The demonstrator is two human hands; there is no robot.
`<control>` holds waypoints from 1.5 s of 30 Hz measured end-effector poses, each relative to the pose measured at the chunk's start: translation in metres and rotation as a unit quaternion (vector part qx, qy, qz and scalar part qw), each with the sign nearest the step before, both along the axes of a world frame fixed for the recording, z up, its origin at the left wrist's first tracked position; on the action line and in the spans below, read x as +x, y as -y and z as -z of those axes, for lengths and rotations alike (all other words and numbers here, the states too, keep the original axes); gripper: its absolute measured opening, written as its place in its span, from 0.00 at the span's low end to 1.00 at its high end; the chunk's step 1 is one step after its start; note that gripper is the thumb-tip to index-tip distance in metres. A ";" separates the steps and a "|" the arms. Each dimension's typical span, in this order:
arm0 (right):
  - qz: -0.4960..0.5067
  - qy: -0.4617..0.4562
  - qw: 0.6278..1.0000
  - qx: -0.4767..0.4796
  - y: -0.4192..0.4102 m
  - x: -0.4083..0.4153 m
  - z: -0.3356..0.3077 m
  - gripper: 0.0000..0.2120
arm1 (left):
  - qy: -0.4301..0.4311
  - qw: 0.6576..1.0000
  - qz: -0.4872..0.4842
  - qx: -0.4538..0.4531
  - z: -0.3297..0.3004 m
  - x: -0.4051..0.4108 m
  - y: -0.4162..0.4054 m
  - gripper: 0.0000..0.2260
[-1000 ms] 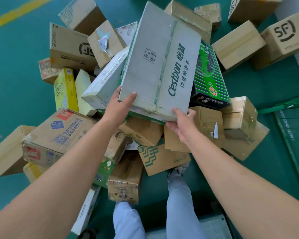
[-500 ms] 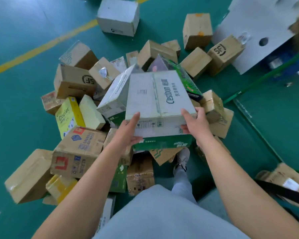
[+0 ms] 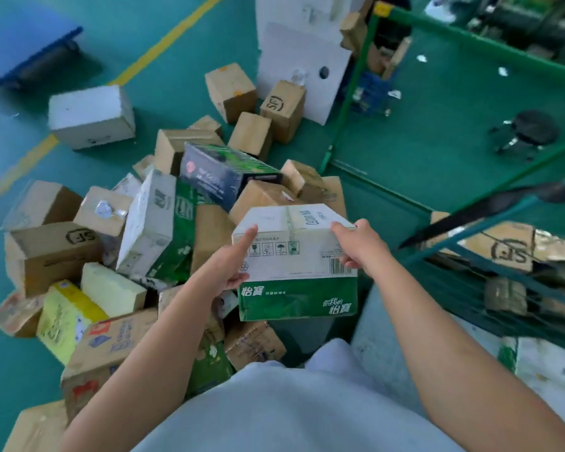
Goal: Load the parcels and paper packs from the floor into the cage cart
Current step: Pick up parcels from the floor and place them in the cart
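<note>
— Item: white-and-green carton (image 3: 296,256), one unit, in transit. Where is it sitting?

— I am holding it off the floor (image 3: 437,132), above the near edge of the heap (image 3: 150,243), level, green band facing me. My left hand (image 3: 229,262) is pressing its left side with the fingers (image 3: 250,233) lying straight along the top edge; my right hand (image 3: 361,246) is gripping the right corner, fingers curled round it.

— Step?

— I am carrying, by my reckoning; the cage cart (image 3: 503,256) is standing to my right with parcels already inside. Next I am needing to swing right, clear the green rail, and set it down flat.

— Count remaining?

— I am counting one matching white-and-green carton (image 3: 159,226) tilted in the heap, two yellow paper packs (image 3: 62,318), one dark striped box (image 3: 216,172). Brown parcels: roughly twenty showing; some overlap, so I cannot tell exactly.
</note>
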State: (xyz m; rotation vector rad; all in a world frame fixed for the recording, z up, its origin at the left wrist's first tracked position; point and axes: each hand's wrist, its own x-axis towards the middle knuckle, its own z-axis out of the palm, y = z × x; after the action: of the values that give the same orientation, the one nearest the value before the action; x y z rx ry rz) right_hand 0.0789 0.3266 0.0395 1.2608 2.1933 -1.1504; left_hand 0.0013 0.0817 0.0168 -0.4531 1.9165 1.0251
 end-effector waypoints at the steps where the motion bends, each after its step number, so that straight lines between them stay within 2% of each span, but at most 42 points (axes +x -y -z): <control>1: 0.024 0.007 1.000 0.003 -0.015 0.020 0.001 0.33 | -0.005 0.999 0.034 -0.004 -0.003 0.006 -0.019 0.44; 5: 0.097 0.035 0.995 -0.009 -0.056 0.088 0.015 0.36 | -0.002 0.991 0.130 -0.043 -0.002 0.034 -0.080 0.40; 8: 0.176 0.049 0.982 -0.040 -0.083 0.157 0.030 0.37 | 0.012 0.974 0.216 -0.068 0.004 0.068 -0.129 0.42; 14: 0.347 0.042 0.933 -0.086 -0.124 0.310 0.051 0.35 | 0.047 0.925 0.371 -0.065 0.018 0.166 -0.234 0.39; 18: 0.437 0.037 0.894 -0.091 -0.133 0.392 0.054 0.36 | 0.058 0.893 0.444 -0.052 0.030 0.225 -0.285 0.42; 23: 0.554 0.025 0.826 -0.105 -0.121 0.481 0.056 0.37 | 0.080 0.828 0.553 -0.041 0.034 0.298 -0.331 0.41; 26: 0.610 0.021 0.783 -0.121 -0.104 0.519 0.059 0.30 | 0.074 0.781 0.618 -0.049 0.034 0.334 -0.349 0.39; 30: 0.692 0.006 0.706 -0.149 -0.066 0.565 0.074 0.25 | 0.064 0.701 0.707 -0.063 0.043 0.382 -0.369 0.39; 33: 0.741 0.000 0.654 -0.152 -0.040 0.583 0.081 0.20 | 0.076 0.648 0.754 -0.074 0.055 0.410 -0.379 0.40; 37: 0.797 0.007 0.584 -0.153 -0.005 0.601 0.083 0.22 | 0.096 0.572 0.809 -0.095 0.078 0.450 -0.388 0.41; 41: 0.830 0.047 0.537 -0.143 0.024 0.613 0.080 0.19 | 0.115 0.518 0.838 -0.127 0.102 0.487 -0.395 0.37; 42: 0.844 0.045 0.515 -0.143 0.033 0.618 0.082 0.18 | 0.123 0.498 0.848 -0.132 0.108 0.500 -0.394 0.35; 43: 0.852 0.036 0.503 -0.142 0.038 0.619 0.083 0.18 | 0.130 0.489 0.852 -0.134 0.112 0.507 -0.394 0.35; 45: 0.879 0.011 0.454 -0.142 0.053 0.623 0.091 0.17 | 0.139 0.465 0.863 -0.139 0.122 0.526 -0.395 0.34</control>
State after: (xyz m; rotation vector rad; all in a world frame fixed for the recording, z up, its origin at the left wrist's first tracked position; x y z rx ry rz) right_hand 0.7021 0.2733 -0.0518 3.1376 -0.3609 -1.6280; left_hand 0.5271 0.4764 -0.1054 1.0531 1.1686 -0.7383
